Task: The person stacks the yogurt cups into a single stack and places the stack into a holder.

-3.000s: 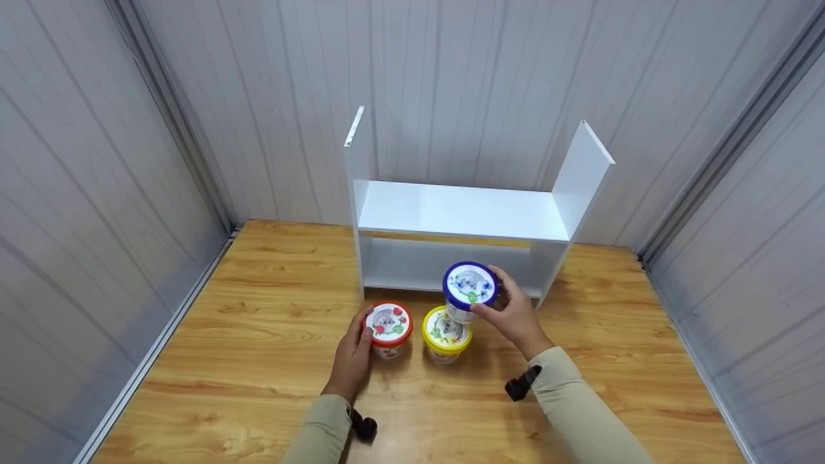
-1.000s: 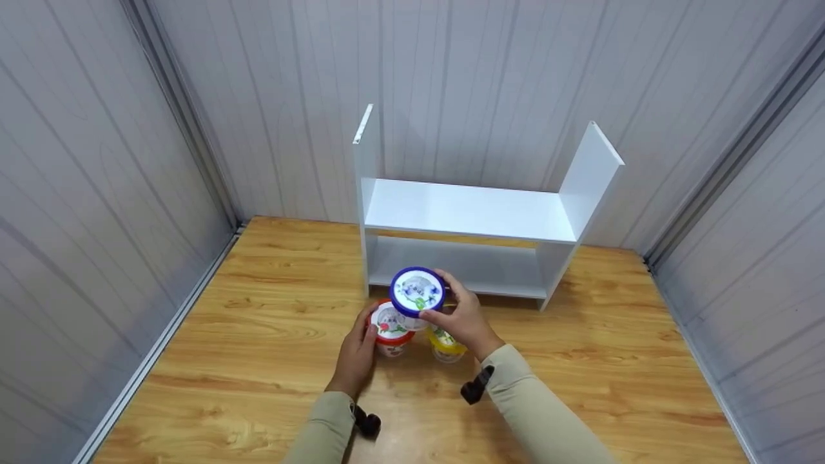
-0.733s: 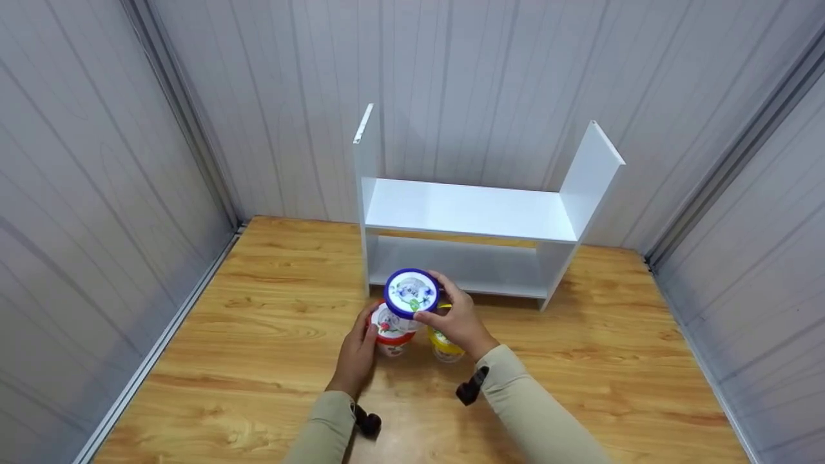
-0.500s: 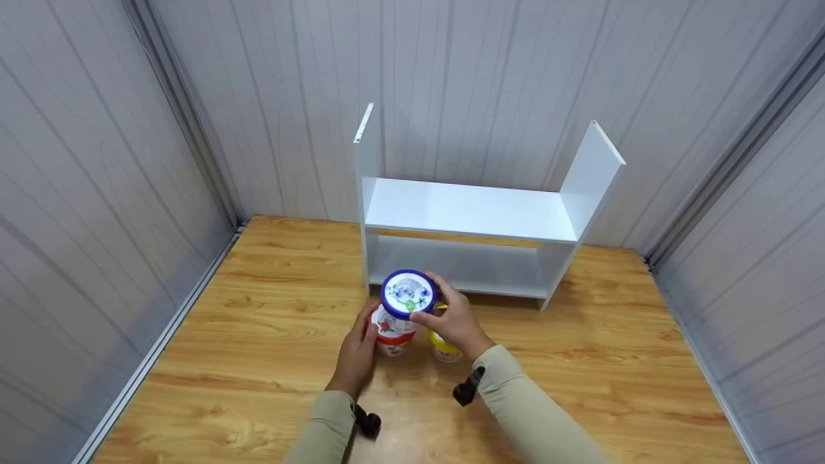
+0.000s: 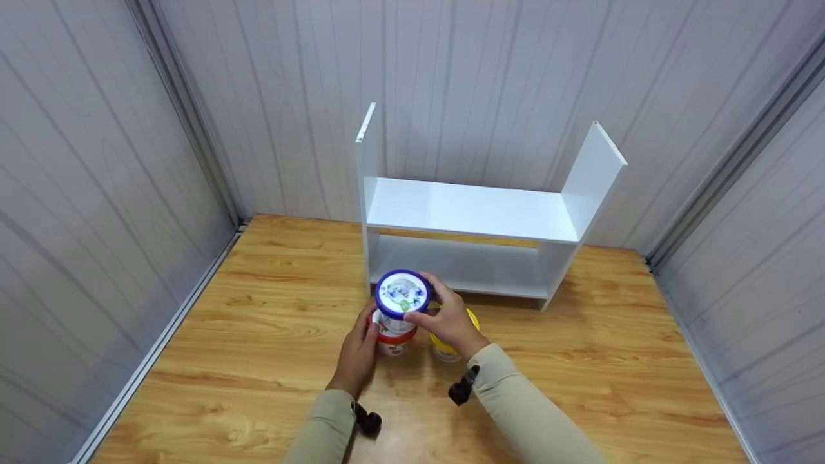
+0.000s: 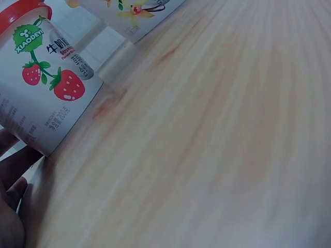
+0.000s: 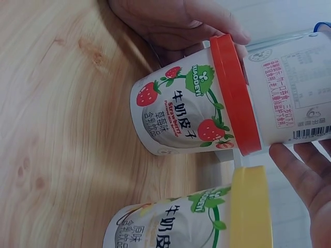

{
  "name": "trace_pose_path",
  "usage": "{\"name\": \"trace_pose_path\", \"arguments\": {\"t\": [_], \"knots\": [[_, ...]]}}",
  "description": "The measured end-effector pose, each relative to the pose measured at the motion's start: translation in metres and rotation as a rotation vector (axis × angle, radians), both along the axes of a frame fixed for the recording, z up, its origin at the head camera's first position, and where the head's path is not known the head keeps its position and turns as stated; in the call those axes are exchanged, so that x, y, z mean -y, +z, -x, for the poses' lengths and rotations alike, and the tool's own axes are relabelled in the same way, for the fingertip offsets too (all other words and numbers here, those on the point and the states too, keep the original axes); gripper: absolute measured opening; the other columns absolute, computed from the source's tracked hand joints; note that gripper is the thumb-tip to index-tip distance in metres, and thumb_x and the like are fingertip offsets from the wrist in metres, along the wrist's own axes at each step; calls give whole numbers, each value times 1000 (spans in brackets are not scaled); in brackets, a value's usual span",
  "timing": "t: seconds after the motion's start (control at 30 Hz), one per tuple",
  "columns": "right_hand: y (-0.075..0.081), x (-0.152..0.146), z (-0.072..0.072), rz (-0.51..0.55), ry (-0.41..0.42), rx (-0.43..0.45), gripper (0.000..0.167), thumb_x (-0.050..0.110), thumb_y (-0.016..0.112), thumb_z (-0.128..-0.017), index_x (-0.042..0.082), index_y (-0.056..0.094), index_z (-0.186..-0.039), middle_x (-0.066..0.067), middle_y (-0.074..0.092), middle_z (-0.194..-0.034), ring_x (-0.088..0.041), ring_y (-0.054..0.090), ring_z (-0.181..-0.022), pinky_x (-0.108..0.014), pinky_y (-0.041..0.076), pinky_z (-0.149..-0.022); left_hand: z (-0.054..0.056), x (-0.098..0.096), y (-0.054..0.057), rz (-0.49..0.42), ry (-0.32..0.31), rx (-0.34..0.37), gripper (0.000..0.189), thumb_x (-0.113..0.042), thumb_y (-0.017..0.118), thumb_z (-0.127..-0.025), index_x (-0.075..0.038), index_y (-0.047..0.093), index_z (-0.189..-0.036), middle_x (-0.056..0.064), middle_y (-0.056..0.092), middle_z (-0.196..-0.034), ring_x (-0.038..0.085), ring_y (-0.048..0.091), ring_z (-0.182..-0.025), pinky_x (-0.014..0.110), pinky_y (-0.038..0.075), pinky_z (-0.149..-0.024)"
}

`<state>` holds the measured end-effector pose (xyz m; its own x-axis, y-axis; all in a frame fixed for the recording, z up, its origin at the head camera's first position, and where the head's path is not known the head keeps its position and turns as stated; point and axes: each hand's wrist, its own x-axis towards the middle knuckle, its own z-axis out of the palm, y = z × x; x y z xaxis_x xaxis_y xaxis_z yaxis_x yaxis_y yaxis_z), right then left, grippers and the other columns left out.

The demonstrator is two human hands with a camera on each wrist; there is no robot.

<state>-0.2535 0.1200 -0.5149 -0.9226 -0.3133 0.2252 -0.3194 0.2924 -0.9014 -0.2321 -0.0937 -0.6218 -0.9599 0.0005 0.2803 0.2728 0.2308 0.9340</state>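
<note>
My left hand (image 5: 356,354) holds the side of a red-lidded strawberry tub (image 5: 393,341), which stands on the wooden table. In the right wrist view, strawberries are printed on this red-lidded tub (image 7: 181,108). Thumb and fingers of my right hand (image 5: 451,325) grip a blue-lidded tub (image 5: 403,293) by its sides. Its base is right at the red lid, slightly offset; whether its full weight rests there I cannot tell. A yellow-lidded tub (image 5: 446,350) stands just right of the red-lidded one, partly hidden under my right hand.
Behind the tubs stands a white two-level shelf unit (image 5: 474,209) with tall side panels. Pale panelled walls (image 5: 309,116) enclose the wooden table (image 5: 258,335) at the back and both sides. Black wrist cameras (image 5: 367,422) sit on both cuffs.
My right hand has carried the blue-lidded tub left, from over the yellow-lidded tub to over the red-lidded one, with small leftward shifts lately. My left hand keeps its hold on the red-lidded tub.
</note>
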Motion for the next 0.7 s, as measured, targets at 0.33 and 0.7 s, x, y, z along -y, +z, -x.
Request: {"name": "trace_pose_path", "arguments": {"t": [0.33,0.7], "knots": [[2,5,1,-33,-4,33,95,49,84,-79,14,40,-155,-7,52,-147,-26,54,-130,-40,51,-103,-3,1,7,-6,-7,76,46,-27,41,-110,-24,37,-156,12,53,-148,35,50,-134,60,36,-111],[0,10,3,4,26,8,93,42,86,-80,9,40,-154,-12,55,-143,-30,58,-126,-40,55,-97,-1,1,1,27,15,49,49,-38,42,-109,-28,37,-157,10,52,-149,30,48,-137,57,36,-113]]}}
